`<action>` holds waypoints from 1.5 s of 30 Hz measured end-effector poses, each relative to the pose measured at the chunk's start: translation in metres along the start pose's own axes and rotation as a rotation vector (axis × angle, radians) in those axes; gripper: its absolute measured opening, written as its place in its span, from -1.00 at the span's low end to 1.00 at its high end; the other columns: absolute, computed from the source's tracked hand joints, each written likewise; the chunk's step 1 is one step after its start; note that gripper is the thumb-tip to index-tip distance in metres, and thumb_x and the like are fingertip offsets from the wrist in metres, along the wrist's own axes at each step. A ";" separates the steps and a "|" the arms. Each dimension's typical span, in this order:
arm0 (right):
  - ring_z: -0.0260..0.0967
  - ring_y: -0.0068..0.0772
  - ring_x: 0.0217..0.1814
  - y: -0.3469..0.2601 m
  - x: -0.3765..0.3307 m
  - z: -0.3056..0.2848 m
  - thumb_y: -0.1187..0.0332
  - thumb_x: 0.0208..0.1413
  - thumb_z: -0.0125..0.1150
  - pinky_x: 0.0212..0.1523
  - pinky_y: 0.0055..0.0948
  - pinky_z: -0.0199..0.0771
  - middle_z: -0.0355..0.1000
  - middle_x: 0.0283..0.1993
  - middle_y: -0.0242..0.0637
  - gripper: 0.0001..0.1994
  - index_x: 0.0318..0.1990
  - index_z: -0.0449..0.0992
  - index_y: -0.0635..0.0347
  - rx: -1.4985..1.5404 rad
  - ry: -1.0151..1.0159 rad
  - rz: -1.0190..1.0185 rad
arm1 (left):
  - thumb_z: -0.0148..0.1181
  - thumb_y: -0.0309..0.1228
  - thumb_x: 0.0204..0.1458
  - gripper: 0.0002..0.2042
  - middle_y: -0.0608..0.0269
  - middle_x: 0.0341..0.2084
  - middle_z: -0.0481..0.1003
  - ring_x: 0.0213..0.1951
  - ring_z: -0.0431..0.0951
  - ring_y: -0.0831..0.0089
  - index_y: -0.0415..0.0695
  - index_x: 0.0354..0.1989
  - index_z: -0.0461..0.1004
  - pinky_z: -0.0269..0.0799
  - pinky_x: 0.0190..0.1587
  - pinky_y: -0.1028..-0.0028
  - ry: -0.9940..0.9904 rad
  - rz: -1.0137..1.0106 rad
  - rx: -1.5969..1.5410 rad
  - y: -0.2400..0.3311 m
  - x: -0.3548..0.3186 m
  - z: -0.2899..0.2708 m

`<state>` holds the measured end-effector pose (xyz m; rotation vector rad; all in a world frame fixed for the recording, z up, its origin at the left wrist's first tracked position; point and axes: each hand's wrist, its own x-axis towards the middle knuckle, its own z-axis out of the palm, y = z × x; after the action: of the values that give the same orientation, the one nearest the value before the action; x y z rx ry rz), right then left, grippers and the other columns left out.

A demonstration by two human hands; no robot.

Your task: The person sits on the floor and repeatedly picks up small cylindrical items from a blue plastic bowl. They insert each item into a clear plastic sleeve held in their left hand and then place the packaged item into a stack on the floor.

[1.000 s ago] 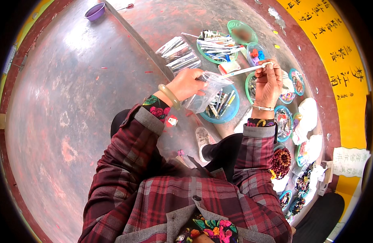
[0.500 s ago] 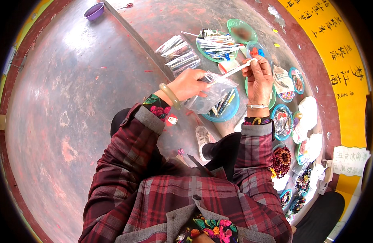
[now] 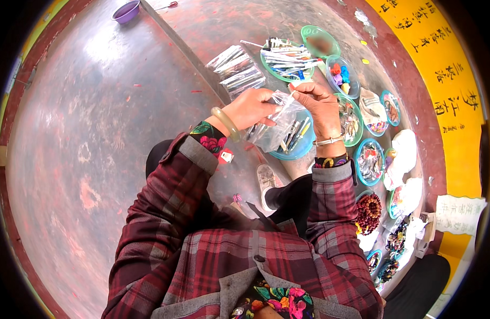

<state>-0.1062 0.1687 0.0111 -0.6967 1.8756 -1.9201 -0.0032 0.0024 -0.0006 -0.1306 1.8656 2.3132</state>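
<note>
My left hand (image 3: 249, 110) is closed on the upper edge of a clear plastic bag (image 3: 267, 137). Between thumb and fingers, my right hand (image 3: 318, 103) pinches the end of a slim white pen (image 3: 285, 104). Most of that pen now lies within the bag's mouth, its lower part blurred by the plastic. Below the bag stands a blue basin (image 3: 301, 154) with several dark and yellow pens (image 3: 294, 135) in it. Beyond my hands is a green basket (image 3: 265, 63) heaped with white pens (image 3: 290, 55). Bagged pens (image 3: 239, 69) lie on the floor left of it.
To the right stand a clear bowl of coloured pieces (image 3: 341, 74), a green bowl (image 3: 353, 139), a blue bowl (image 3: 369, 179) and a heap of dark red beads (image 3: 369, 213). White bags (image 3: 404, 151) sit beyond them. A purple basin (image 3: 127, 11) is far left.
My right hand has moved left and down to the bag, sliding the white pen deeper into it. My left hand keeps its hold on the bag.
</note>
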 end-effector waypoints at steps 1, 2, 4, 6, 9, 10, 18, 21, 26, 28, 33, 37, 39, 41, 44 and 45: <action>0.37 -0.58 -0.23 0.000 0.000 0.000 0.55 -0.16 0.32 -0.19 -0.59 0.35 0.48 -0.32 -0.34 -0.89 -0.40 0.56 0.21 -0.035 0.007 0.014 | 0.03 -0.46 0.10 -0.74 0.28 -0.24 0.43 -0.21 0.44 0.56 -0.28 -0.05 0.39 0.52 -0.20 0.48 0.001 -0.010 -0.025 0.000 -0.001 -0.001; 0.36 -0.56 -0.19 0.000 -0.001 0.002 0.55 -0.18 0.33 -0.17 -0.57 0.34 0.46 -0.28 -0.33 -0.89 -0.41 0.57 0.21 -0.033 0.006 -0.015 | 0.03 -0.46 0.10 -0.74 0.28 -0.23 0.42 -0.20 0.44 0.55 -0.27 -0.05 0.38 0.52 -0.20 0.47 0.003 -0.018 -0.050 0.000 -0.001 -0.002; 0.34 -0.51 -0.11 0.000 -0.003 0.007 0.55 -0.22 0.35 -0.13 -0.55 0.33 0.44 -0.19 -0.30 -0.88 -0.43 0.59 0.22 -0.029 0.004 -0.075 | 0.03 -0.46 0.10 -0.75 0.28 -0.23 0.42 -0.22 0.45 0.55 -0.26 -0.06 0.39 0.52 -0.20 0.46 -0.003 0.002 -0.104 -0.005 0.000 -0.005; 0.31 -0.49 -0.05 0.003 -0.004 0.009 0.55 -0.23 0.35 -0.10 -0.52 0.32 0.41 -0.11 -0.26 -0.86 -0.42 0.60 0.22 0.010 0.018 -0.050 | 0.03 -0.45 0.10 -0.75 0.29 -0.23 0.43 -0.22 0.46 0.54 -0.26 -0.06 0.39 0.52 -0.21 0.47 -0.005 0.003 -0.158 -0.005 0.001 -0.005; 0.30 -0.46 -0.01 0.006 -0.006 0.014 0.53 -0.22 0.35 -0.06 -0.51 0.32 0.40 -0.07 -0.24 -0.88 -0.43 0.61 0.22 -0.007 0.045 -0.069 | 0.02 -0.44 0.11 -0.76 0.30 -0.24 0.43 -0.23 0.46 0.55 -0.24 -0.07 0.39 0.52 -0.23 0.48 -0.001 -0.012 -0.228 -0.004 0.001 -0.004; 0.31 -0.46 -0.01 0.006 -0.006 0.015 0.52 -0.21 0.35 -0.06 -0.50 0.31 0.40 -0.07 -0.24 -0.89 -0.44 0.61 0.22 -0.025 0.056 -0.085 | 0.02 -0.44 0.11 -0.77 0.30 -0.24 0.44 -0.23 0.46 0.55 -0.24 -0.08 0.40 0.52 -0.23 0.49 -0.005 -0.008 -0.244 -0.004 0.002 -0.004; 0.33 -0.47 -0.06 -0.003 0.000 0.005 0.40 -0.09 0.33 -0.04 -0.49 0.30 0.42 -0.10 -0.26 -0.59 -0.04 0.41 0.24 0.182 -0.025 0.007 | 0.01 -0.44 0.12 -0.77 0.28 -0.25 0.46 -0.23 0.49 0.51 -0.23 -0.07 0.40 0.51 -0.23 0.50 0.034 0.100 -0.389 0.006 -0.006 -0.006; 0.36 -0.54 -0.16 -0.003 -0.005 -0.002 0.45 -0.07 0.30 -0.20 -0.61 0.32 0.46 -0.19 -0.33 -0.71 -0.14 0.47 0.25 0.337 -0.087 0.194 | 0.00 -0.44 0.13 -0.76 0.25 -0.23 0.47 -0.23 0.51 0.48 -0.22 -0.05 0.39 0.51 -0.23 0.50 0.080 0.153 -0.486 0.005 -0.004 -0.007; 0.31 -0.67 -0.50 -0.010 -0.004 0.008 0.46 0.05 0.18 -0.47 -0.69 0.22 0.44 -0.48 -0.42 -0.95 -0.41 0.51 0.22 0.186 0.134 -0.113 | 0.01 -0.47 0.12 -0.77 0.19 -0.21 0.48 -0.20 0.51 0.44 -0.23 -0.06 0.40 0.51 -0.23 0.52 -0.002 0.168 -0.502 0.007 -0.002 -0.005; 0.28 -0.69 -0.53 -0.025 -0.010 0.012 0.42 0.07 0.16 -0.52 -0.68 0.19 0.42 -0.51 -0.43 -0.91 -0.43 0.49 0.21 0.058 0.153 -0.176 | 0.02 -0.49 0.11 -0.77 0.17 -0.20 0.49 -0.19 0.51 0.44 -0.22 -0.06 0.40 0.51 -0.23 0.53 -0.040 0.173 -0.506 0.007 -0.004 -0.005; 0.28 -0.69 -0.56 -0.042 -0.019 0.021 0.33 0.13 0.11 -0.58 -0.70 0.17 0.44 -0.49 -0.41 -0.85 -0.41 0.49 0.19 -0.038 0.161 -0.245 | 0.05 -0.51 0.07 -0.77 0.18 -0.21 0.50 -0.20 0.51 0.48 -0.21 -0.08 0.42 0.50 -0.26 0.57 -0.085 0.193 -0.556 0.005 -0.002 -0.006; 0.29 -0.68 -0.58 -0.043 -0.021 0.025 0.29 0.15 0.08 -0.59 -0.70 0.18 0.46 -0.47 -0.38 -0.81 -0.40 0.49 0.19 0.047 0.159 -0.220 | 0.06 -0.51 0.07 -0.78 0.24 -0.22 0.50 -0.22 0.51 0.53 -0.18 -0.10 0.43 0.50 -0.29 0.58 -0.093 0.178 -0.596 0.006 -0.004 -0.004; 0.31 -0.67 -0.57 -0.039 -0.020 0.024 0.28 0.16 0.07 -0.59 -0.69 0.19 0.47 -0.47 -0.37 -0.80 -0.39 0.48 0.19 0.086 0.145 -0.212 | 0.06 -0.50 0.07 -0.78 0.27 -0.21 0.50 -0.23 0.51 0.55 -0.16 -0.09 0.43 0.50 -0.29 0.58 -0.062 0.178 -0.604 0.005 -0.004 -0.002; 0.33 -0.66 -0.56 -0.036 -0.019 0.024 0.27 0.17 0.06 -0.59 -0.68 0.20 0.48 -0.46 -0.37 -0.79 -0.39 0.48 0.20 0.109 0.139 -0.210 | 0.06 -0.51 0.08 -0.77 0.31 -0.21 0.49 -0.20 0.49 0.56 -0.16 -0.07 0.41 0.49 -0.30 0.55 -0.037 0.212 -0.614 0.007 -0.005 0.001; 0.34 -0.64 -0.55 -0.028 -0.014 0.022 0.28 0.16 0.06 -0.58 -0.67 0.21 0.49 -0.45 -0.34 -0.80 -0.39 0.48 0.20 0.119 0.170 -0.212 | 0.03 -0.47 0.11 -0.76 0.20 -0.17 0.48 -0.17 0.51 0.47 -0.17 -0.04 0.37 0.52 -0.25 0.53 0.013 0.284 -0.551 0.006 -0.002 0.000; 0.35 -0.63 -0.54 -0.027 -0.013 0.022 0.29 0.16 0.07 -0.56 -0.66 0.23 0.50 -0.42 -0.30 -0.81 -0.38 0.49 0.21 0.117 0.185 -0.235 | 0.02 -0.47 0.11 -0.76 0.19 -0.16 0.47 -0.15 0.51 0.44 -0.18 -0.03 0.36 0.52 -0.25 0.51 0.031 0.298 -0.507 0.012 -0.004 0.001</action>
<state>-0.0808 0.1601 0.0363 -0.7548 1.8368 -2.2925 -0.0016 0.0003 0.0116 0.0563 1.3422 2.9596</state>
